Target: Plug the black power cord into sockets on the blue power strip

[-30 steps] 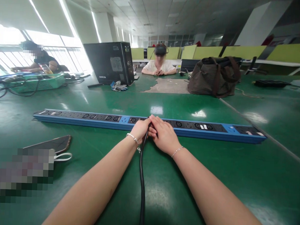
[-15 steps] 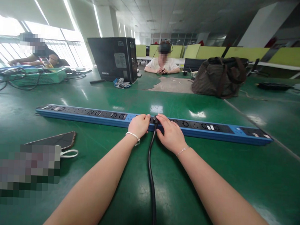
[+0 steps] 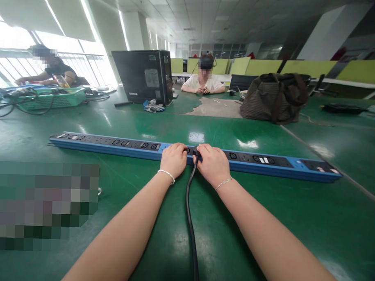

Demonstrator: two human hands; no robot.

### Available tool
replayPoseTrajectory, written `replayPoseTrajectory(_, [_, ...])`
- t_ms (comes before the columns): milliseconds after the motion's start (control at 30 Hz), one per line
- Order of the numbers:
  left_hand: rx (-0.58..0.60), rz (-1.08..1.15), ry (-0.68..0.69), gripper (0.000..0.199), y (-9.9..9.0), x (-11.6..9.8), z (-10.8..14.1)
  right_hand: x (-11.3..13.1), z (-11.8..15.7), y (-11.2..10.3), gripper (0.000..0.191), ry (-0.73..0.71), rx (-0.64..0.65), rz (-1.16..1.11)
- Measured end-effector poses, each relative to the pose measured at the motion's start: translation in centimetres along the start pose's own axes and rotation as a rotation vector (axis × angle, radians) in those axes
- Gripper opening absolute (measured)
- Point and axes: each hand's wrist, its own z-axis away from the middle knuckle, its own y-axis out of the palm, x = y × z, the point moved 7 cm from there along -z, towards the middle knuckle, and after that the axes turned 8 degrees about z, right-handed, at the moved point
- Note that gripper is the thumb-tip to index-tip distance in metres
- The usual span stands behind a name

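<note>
A long blue and black power strip (image 3: 254,167) lies across the green table, its sockets facing up. My left hand (image 3: 173,159) is closed around the strip just left of its middle, fingers over the top and the near side. Right beside it, a black plug (image 3: 195,150) stands at a socket; whether it is fully seated cannot be made out. My right hand (image 3: 213,164) has its fingers closed on the plug's right side, partly covering it. From the plug a thick black cable (image 3: 189,206) runs down between my forearms towards me.
Beyond the strip stand a black computer case (image 3: 140,77), gloves (image 3: 154,106) and a brown bag (image 3: 273,98). A green basket (image 3: 50,101) with cables is at far left. One person (image 3: 203,81) sits opposite, another (image 3: 53,68) at left. A blurred-out patch covers something at near left.
My right hand's fingers, spread out beside the plug before, have drawn in and closed on it. My left hand stays on the strip. The whole view has shifted slightly.
</note>
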Motion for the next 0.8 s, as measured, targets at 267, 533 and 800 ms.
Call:
replayPoseTrajectory(267, [-0.036,-0.062,-0.017,0.025,0.05,0.08,-0.16,-0.09,0.69,0.33,0.029,0.041,-0.048,0.015])
replayPoseTrajectory(533, [-0.046,-0.075,-0.019,0.026,0.07,0.02,-0.08,-0.14,0.43,0.27,0.028,0.069,-0.040,0.015])
replayPoseTrajectory(800, [-0.059,-0.092,-0.039,0.025,0.19,0.08,-0.10,-0.38,0.87,0.99,0.028,0.050,-0.103,-0.042])
